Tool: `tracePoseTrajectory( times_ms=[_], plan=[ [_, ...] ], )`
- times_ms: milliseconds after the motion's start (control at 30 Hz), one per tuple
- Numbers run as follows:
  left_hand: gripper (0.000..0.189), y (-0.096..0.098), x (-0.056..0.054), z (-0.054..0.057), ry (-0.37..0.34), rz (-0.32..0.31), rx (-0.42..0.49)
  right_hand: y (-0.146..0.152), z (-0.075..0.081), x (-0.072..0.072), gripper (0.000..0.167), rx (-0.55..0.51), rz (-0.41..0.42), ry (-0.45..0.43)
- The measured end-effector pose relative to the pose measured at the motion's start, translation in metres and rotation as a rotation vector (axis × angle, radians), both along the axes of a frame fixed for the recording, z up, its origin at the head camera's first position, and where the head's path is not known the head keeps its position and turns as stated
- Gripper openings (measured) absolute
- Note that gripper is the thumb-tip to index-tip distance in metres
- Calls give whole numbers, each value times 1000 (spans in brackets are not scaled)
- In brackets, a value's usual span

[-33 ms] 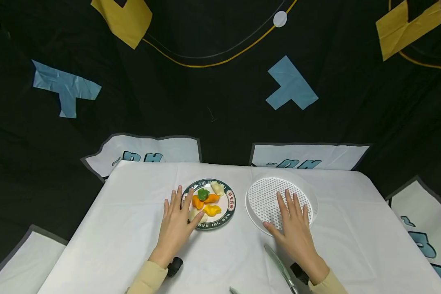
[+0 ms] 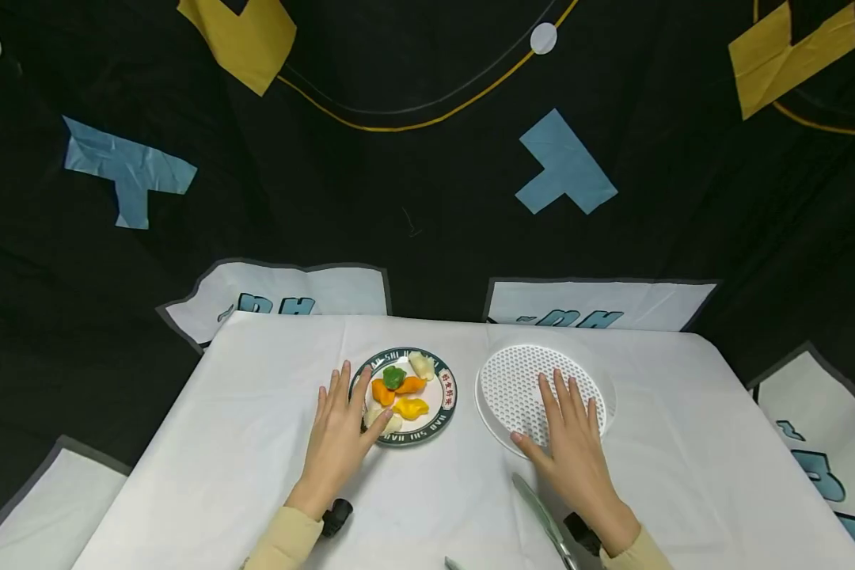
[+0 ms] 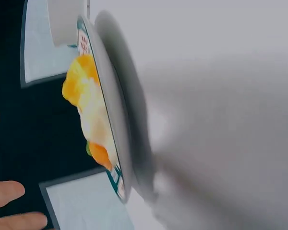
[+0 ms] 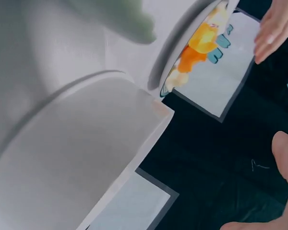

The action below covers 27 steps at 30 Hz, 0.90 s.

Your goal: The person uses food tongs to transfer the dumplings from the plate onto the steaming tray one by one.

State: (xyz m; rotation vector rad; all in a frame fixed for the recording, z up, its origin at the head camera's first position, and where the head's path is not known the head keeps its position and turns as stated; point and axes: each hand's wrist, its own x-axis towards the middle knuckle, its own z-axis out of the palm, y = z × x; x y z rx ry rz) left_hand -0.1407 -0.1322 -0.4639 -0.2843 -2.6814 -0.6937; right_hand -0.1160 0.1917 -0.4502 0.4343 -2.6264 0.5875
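Observation:
My left hand [image 2: 333, 451] hovers at the left edge of a white plate [image 2: 438, 416] with a dark green lettered rim, its fingers spread and holding nothing. On the plate lie several dumpling-like pieces: yellow [image 2: 411, 408], orange [image 2: 411, 385], green [image 2: 394, 377] and cream [image 2: 421, 365]. In the left wrist view, the plate [image 3: 116, 110] appears edge-on, apart from the fingertips [image 3: 7, 191]. Over the near right part of a round white perforated tray [image 2: 516, 376], my right hand [image 2: 573, 459] is spread with nothing in it. In the right wrist view, the tray's smooth side wall [image 4: 81, 143] shows.
Near my right wrist lies a long utensil [image 2: 544, 514] with a grey-green end and metal shaft. Another grey-green tip [image 2: 452, 564] shows at the bottom edge; whether they join is out of view. A white cloth [image 2: 185, 475] covers the table, before a black curtain [image 2: 427, 214].
My left hand has shifted very slightly to the left. The right hand, plate and tray look unmoved.

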Motion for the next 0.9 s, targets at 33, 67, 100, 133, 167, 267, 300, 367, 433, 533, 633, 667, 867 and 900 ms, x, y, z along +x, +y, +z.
tracePoseTrajectory(
  times_ms=[33,67,100,133,167,267,300,367,433,533,633,667,867,900],
  plan=[
    [72,-3,-1,-1,-1,1,21,1,0,3,88,-9,6,12],
    [72,-5,-1,-1,-5,2,42,3,0,6,90,-15,10,24],
    [71,-8,-2,-2,-11,2,70,4,0,9,91,-23,12,35],
    [70,-10,-3,-3,-24,2,99,5,0,12,92,-32,11,42],
    [69,-13,-4,-4,-37,4,130,6,0,16,94,-43,10,44],
    [66,-19,-7,-6,-94,14,221,9,1,28,97,-93,13,24],
    [65,-21,-9,-7,-114,20,249,9,1,32,98,-113,14,9],
    [64,-25,-12,-9,-146,30,294,11,2,40,99,-157,17,-24],
    [63,-29,-15,-11,-169,38,325,13,2,49,101,-195,18,-59],
    [62,-33,-19,-14,-199,40,364,15,3,61,104,-249,16,-107],
    [62,-36,-22,-18,-236,35,408,17,3,71,107,-284,12,-133],
    [62,-37,-23,-20,-254,35,423,17,3,74,108,-295,8,-142],
    [62,-40,-29,-26,-324,40,494,16,-3,94,111,-334,-42,-184],
    [61,-40,-30,-27,-332,40,505,16,-7,96,112,-346,-35,-172]
  ],
)
